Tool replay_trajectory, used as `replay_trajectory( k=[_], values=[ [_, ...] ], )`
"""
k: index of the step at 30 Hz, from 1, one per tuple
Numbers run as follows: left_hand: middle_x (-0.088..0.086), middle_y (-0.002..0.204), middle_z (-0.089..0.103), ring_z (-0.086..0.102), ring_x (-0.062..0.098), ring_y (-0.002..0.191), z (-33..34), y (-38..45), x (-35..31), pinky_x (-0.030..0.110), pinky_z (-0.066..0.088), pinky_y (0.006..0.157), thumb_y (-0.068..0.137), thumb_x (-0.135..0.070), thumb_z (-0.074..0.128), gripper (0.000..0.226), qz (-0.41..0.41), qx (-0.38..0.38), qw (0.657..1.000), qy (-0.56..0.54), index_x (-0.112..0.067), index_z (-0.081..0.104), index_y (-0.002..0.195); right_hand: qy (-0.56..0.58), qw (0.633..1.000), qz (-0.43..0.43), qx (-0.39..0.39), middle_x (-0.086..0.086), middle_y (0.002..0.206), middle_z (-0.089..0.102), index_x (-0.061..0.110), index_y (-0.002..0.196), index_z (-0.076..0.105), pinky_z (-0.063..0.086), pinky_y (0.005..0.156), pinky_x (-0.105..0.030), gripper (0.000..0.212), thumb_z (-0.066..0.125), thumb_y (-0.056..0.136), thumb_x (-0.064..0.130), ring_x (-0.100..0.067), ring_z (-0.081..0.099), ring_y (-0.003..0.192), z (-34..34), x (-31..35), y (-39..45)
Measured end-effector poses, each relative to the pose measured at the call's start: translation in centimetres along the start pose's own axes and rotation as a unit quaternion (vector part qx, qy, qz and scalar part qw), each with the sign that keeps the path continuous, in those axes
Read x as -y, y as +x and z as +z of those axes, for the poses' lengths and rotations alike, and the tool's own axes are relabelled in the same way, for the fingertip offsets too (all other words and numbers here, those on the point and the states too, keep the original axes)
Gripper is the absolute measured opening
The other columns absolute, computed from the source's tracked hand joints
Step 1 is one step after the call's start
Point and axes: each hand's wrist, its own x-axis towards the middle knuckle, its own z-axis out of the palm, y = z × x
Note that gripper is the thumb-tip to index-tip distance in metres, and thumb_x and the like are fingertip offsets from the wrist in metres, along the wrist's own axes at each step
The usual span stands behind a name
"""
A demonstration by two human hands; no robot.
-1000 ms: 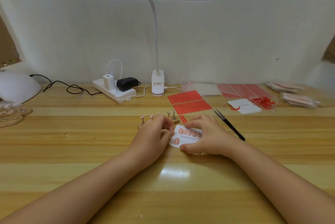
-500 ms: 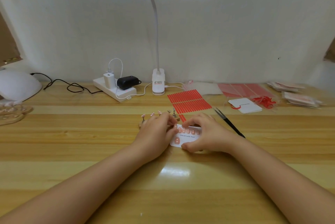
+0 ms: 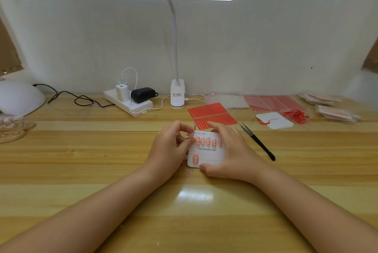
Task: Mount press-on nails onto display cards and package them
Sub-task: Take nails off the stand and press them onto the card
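A white display card (image 3: pixel 206 152) printed "Handmade Nail" is lifted off the wooden table (image 3: pixel 102 154) and faces me. It carries a row of several pink press-on nails (image 3: pixel 208 141) and one more nail (image 3: pixel 195 158) at the lower left. My right hand (image 3: pixel 232 151) grips the card, thumb under its bottom edge and fingers over its top. My left hand (image 3: pixel 170 147) is at the card's upper left corner, thumb and forefinger pinching a small pink nail against it. The nail stands are hidden behind my left hand.
A sheet of red adhesive strips (image 3: pixel 211 114) lies just behind the card. Black tweezers (image 3: pixel 258 142) lie to the right, and a spare card (image 3: pixel 274 121) and packed bags (image 3: pixel 335 112) sit farther right. A lamp base (image 3: pixel 177 94) and power strip (image 3: pixel 128 103) stand at the back.
My right hand has raised and tilted the card toward me. My left hand has come off the nail stands to the card's upper left corner.
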Motion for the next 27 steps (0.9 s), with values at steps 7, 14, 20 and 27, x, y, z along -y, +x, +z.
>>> replay_trajectory(
  k=[7,14,20,27],
  values=[
    [-0.006,0.098,0.068,0.069,0.009,0.074,-1.0,-0.2,-0.9,0.022,0.056,0.062,0.084,-0.004,0.067,0.017,0.028,-0.049,0.994,-0.098,-0.018,0.06,0.091,0.255,0.957,0.095,-0.106,0.007,0.111,0.063,0.026,0.137,0.037,0.054,0.074,-0.019,0.074,0.078,0.076,0.032,-0.002,0.063,0.094,-0.5,1.5,-0.2],
    [-0.006,0.089,0.071,0.07,0.01,0.073,-1.0,-0.3,-2.0,0.021,0.056,0.062,0.083,-0.005,0.067,0.02,0.055,-0.046,0.985,-0.159,-0.021,0.063,0.093,0.482,0.862,0.149,0.047,-0.009,0.103,0.073,0.015,0.109,0.066,0.059,0.075,-0.036,0.027,0.07,0.083,0.008,-0.025,0.07,0.096,-1.3,2.6,-0.1],
    [0.0,0.086,0.067,0.066,0.008,0.068,-1.8,-0.2,-3.0,0.019,0.054,0.061,0.087,-0.013,0.063,0.017,0.092,-0.091,0.98,-0.148,-0.025,0.065,0.099,0.493,0.862,0.119,0.002,-0.007,0.094,0.073,0.011,0.102,0.067,0.055,0.062,-0.03,0.021,0.066,0.083,0.002,-0.022,0.07,0.086,-2.3,3.5,-0.1],
    [0.004,0.084,0.069,0.066,0.009,0.067,-3.2,-0.2,-5.0,0.023,0.056,0.063,0.086,-0.017,0.061,0.023,0.169,-0.105,0.977,-0.079,-0.019,0.065,0.108,0.568,0.811,0.13,-0.043,-0.014,0.096,0.071,0.006,0.109,0.062,0.055,0.055,-0.031,0.022,0.06,0.088,0.006,-0.027,0.07,0.081,-4.2,4.5,-0.2]
  ],
)
